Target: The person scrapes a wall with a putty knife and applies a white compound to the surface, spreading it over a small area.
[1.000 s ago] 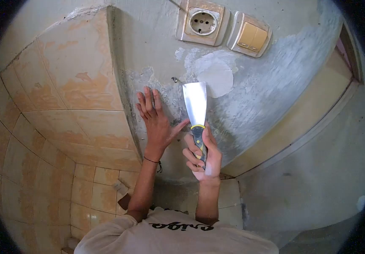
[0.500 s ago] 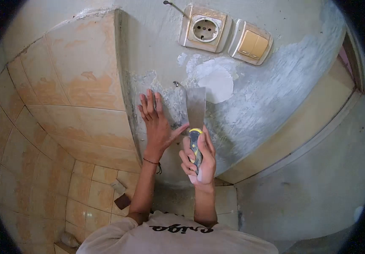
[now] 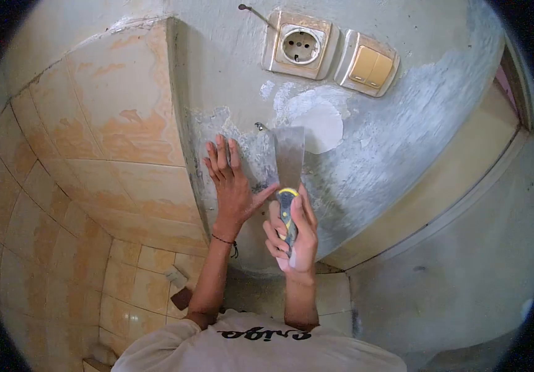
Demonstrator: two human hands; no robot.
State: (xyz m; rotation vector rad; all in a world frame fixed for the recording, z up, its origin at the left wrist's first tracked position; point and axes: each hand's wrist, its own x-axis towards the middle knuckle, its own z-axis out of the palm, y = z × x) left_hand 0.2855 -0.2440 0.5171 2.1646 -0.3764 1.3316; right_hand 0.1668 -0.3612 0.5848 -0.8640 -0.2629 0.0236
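Note:
My right hand (image 3: 296, 229) is closed around the black and yellow handle of a putty knife (image 3: 290, 158). Its broad metal blade points up along the wall, with the tip near the lower left of a smooth white round patch (image 3: 319, 127). My left hand (image 3: 232, 186) lies flat on the grey wall (image 3: 372, 164) to the left of the blade, fingers spread and thumb reaching toward the knife's neck. Whitish, scraped-looking plaster surrounds both hands. A small metal hook or screw (image 3: 259, 126) sticks out of the wall just above my left fingertips.
Above the patch are a wall socket (image 3: 300, 45) and a double light switch (image 3: 371, 67). A nail (image 3: 245, 7) juts out beside the socket. Tiled wall (image 3: 124, 105) projects at left. A brown block (image 3: 181, 299) lies on the tiled floor; a door frame (image 3: 428, 192) stands right.
The whole view has shifted slightly. Both hands and the putty knife keep nearly the same place on the wall.

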